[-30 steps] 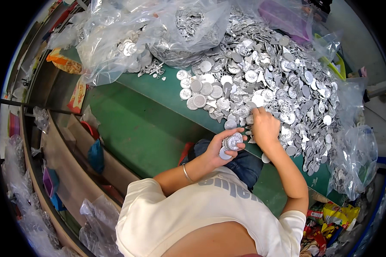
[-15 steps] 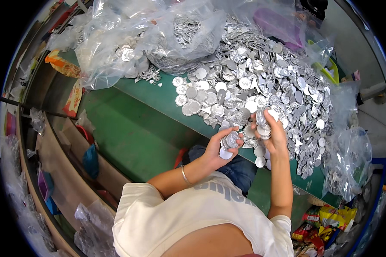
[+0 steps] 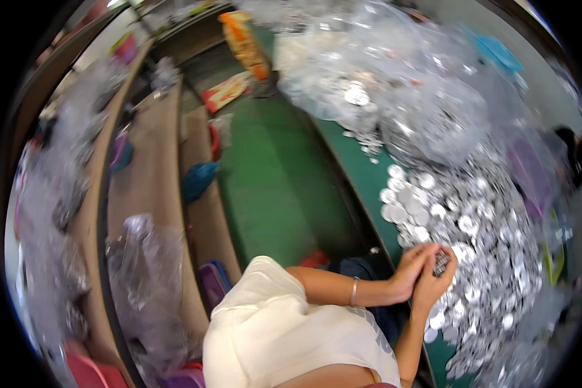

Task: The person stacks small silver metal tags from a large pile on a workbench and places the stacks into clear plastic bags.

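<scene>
My left hand [image 3: 407, 273] and my right hand [image 3: 436, 283] are pressed together over the near edge of a heap. Between them they clasp a bunch of silver metal discs [image 3: 441, 263], whose stacked edges show between the fingers. A bracelet circles my left wrist. Under and beyond the hands spreads the heap of flat silver pieces [image 3: 491, 258], mostly round discs with some other shapes among them. Several loose discs [image 3: 399, 205] lie at its left side on the green tabletop [image 3: 359, 158]. Motion blurs the finer detail.
Clear plastic bags [image 3: 433, 116] of silver pieces stand at the far end of the table. A purple tub [image 3: 527, 171] lies beyond the heap. To the left, wooden shelves [image 3: 149, 174] hold plastic bags and coloured bins, beside a green floor [image 3: 271, 187].
My view has swung left, so the table appears further right. My hands, apart before with discs in each, have come together around the discs.
</scene>
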A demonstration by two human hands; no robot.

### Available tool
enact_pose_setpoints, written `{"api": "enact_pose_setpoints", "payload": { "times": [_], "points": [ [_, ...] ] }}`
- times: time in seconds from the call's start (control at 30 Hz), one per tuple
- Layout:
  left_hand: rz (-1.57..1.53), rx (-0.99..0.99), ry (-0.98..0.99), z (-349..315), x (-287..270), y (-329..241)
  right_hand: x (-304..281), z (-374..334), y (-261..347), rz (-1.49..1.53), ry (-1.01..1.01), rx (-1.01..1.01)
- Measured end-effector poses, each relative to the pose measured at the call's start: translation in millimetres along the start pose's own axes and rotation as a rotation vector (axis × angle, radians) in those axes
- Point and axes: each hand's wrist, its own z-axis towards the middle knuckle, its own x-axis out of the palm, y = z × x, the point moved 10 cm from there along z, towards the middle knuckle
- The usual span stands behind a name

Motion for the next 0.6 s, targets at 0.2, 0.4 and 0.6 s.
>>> {"api": "enact_pose_setpoints", "payload": {
  "times": [0.2,0.4,0.6],
  "points": [
    [0.056,0.229,0.002,-5.7,-3.6,-44.7,31.9,-6.9,44.7,-0.003,0.010,-0.203],
    [0.086,0.395,0.027,-5.1,-29.0,-76.1,67.2,-14.1,77.9,-0.149,0.084,-0.373],
    [0.025,0.486,-0.015,-0.9,-61.5,-102.6,98.0,-14.4,106.5,-0.190,0.167,-0.533]
  ]
}}
